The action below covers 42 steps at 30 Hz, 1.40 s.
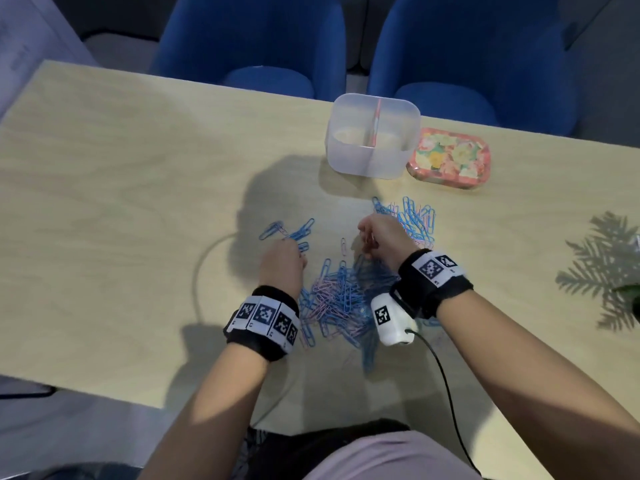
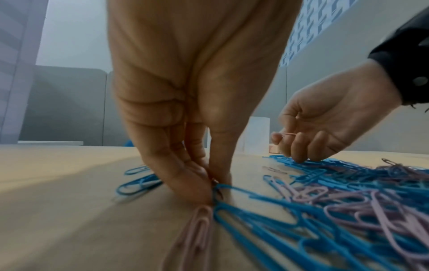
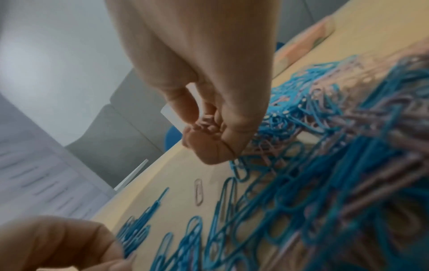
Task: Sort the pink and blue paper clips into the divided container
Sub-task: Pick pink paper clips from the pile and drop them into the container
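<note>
A light wooden counter (image 1: 121, 202) is seen from above, with two blue chairs (image 1: 252, 46) drawn up at its far edge. A translucent divided container (image 1: 372, 135) stands near that edge, split by a central partition into a left and a right compartment; no clips can be made out inside either. Touching its right side, a floral tin lid (image 1: 450, 157) lies flat. A plant's leaf (image 1: 627, 292) is caught at the right border, its shadow cast on the wood. A black cable (image 1: 446, 386) is trailed from the white wrist camera (image 1: 389, 318) towards the person's lap.

The pink and blue paper clips (image 1: 341, 296) are heaped on the counter between the forearms, well short of the container, with a second cluster (image 1: 415, 216) beyond the right hand and a few loose blue clips (image 1: 287, 232) ahead of the left hand.

The left hand (image 1: 282, 263) is pointed down at the counter, and a blue paper clip (image 2: 224, 190) is pinched between its thumb and fingertips (image 2: 197, 183) at the heap's left edge. The right hand (image 1: 381, 237) is held just above the heap with curled fingers, in which several pink clips (image 3: 205, 121) are gathered.

Black wristbands (image 1: 263, 323) bearing square black-and-white marker patterns are worn on both wrists; no readable writing is shown.
</note>
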Motion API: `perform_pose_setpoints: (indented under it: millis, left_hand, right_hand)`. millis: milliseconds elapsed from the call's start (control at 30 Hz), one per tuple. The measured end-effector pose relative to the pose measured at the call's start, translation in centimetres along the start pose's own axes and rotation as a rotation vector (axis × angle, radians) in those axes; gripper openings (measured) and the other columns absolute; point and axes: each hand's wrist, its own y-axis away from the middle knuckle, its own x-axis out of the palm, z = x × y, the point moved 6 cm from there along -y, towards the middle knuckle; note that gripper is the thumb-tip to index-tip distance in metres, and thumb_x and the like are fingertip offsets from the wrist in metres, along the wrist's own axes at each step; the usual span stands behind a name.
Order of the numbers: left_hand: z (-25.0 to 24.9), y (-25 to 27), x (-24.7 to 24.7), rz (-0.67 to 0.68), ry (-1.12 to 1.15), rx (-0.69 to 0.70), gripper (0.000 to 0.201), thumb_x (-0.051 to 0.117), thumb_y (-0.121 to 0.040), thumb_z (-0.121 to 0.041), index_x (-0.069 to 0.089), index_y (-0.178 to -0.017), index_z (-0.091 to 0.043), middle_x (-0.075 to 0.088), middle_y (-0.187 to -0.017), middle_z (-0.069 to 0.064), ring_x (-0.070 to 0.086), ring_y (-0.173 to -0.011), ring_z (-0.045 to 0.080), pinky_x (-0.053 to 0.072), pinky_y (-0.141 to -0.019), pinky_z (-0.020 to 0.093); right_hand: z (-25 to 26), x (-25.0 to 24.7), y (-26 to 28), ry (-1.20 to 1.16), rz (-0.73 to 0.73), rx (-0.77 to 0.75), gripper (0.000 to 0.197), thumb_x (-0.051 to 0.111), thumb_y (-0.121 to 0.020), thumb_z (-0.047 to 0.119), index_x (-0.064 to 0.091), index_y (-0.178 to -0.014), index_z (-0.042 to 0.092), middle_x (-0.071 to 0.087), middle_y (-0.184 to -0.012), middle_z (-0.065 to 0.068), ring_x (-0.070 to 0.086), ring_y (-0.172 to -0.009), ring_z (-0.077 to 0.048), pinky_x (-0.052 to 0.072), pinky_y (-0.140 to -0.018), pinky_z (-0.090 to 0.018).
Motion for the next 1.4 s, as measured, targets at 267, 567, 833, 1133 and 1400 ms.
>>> perform_pose_setpoints:
  millis: [267, 567, 833, 1133, 1400]
  left_hand:
    - [1.5, 1.0, -0.8, -0.044, -0.056, -0.101, 0.024, 0.061, -0.089, -0.024, 0.057, -0.094, -0.001, 0.064, -0.096, 0.016, 0.06, -0.092, 0.033, 0.043, -0.072, 0.035]
    - [1.3, 0.8, -0.3, 0.072, -0.011, 0.05, 0.023, 0.056, -0.089, -0.014, 0.061, -0.087, 0.008, 0.065, -0.094, 0.024, 0.062, -0.088, 0.035, 0.049, -0.08, 0.042]
    - [5.0, 0.6, -2.9, 0.03, 0.768, -0.093, 0.021, 0.047, -0.091, 0.002, 0.061, -0.102, -0.01, 0.053, -0.074, 0.001, 0.054, -0.059, 0.006, 0.046, -0.05, 0.01]
    - [6.4, 1.1, -2.7, 0.185, 0.857, -0.273, 0.026, 0.052, -0.088, -0.012, 0.049, -0.063, -0.013, 0.037, -0.052, 0.0, 0.034, -0.045, 0.013, 0.029, -0.043, 0.018]
    - [4.8, 3.0, -1.5, 0.034, 0.104, 0.092, 0.03, 0.072, -0.077, -0.026, 0.059, -0.1, -0.011, 0.065, -0.103, 0.004, 0.058, -0.095, 0.021, 0.036, -0.075, 0.024]
  right_hand:
    - [0.3, 2.3, 0.7, 0.881, -0.111, -0.312, 0.022, 0.065, -0.08, 0.027, 0.064, -0.076, 0.005, 0.069, -0.088, -0.014, 0.064, -0.086, -0.029, 0.05, -0.078, -0.038]
    - [0.2, 3.2, 1.1, 0.982, -0.011, -0.398, 0.015, 0.052, -0.088, 0.018, 0.058, -0.087, 0.004, 0.065, -0.095, -0.017, 0.059, -0.094, -0.035, 0.046, -0.08, -0.039]
    - [1.0, 2.7, 2.1, 0.382, 0.164, -0.288, 0.014, 0.052, -0.086, 0.003, 0.062, -0.095, 0.006, 0.054, -0.069, -0.004, 0.053, -0.052, -0.01, 0.041, -0.046, -0.015]
    - [-1.5, 8.1, 3.9, 0.5, 0.311, -0.259, 0.02, 0.06, -0.084, 0.023, 0.059, -0.07, 0.008, 0.057, -0.068, -0.005, 0.05, -0.056, -0.013, 0.041, -0.053, -0.023]
    - [-0.5, 7.4, 3.6, 1.232, 0.239, -0.49, 0.018, 0.053, -0.085, 0.019, 0.059, -0.101, 0.012, 0.063, -0.111, -0.012, 0.058, -0.102, -0.032, 0.046, -0.082, -0.037]
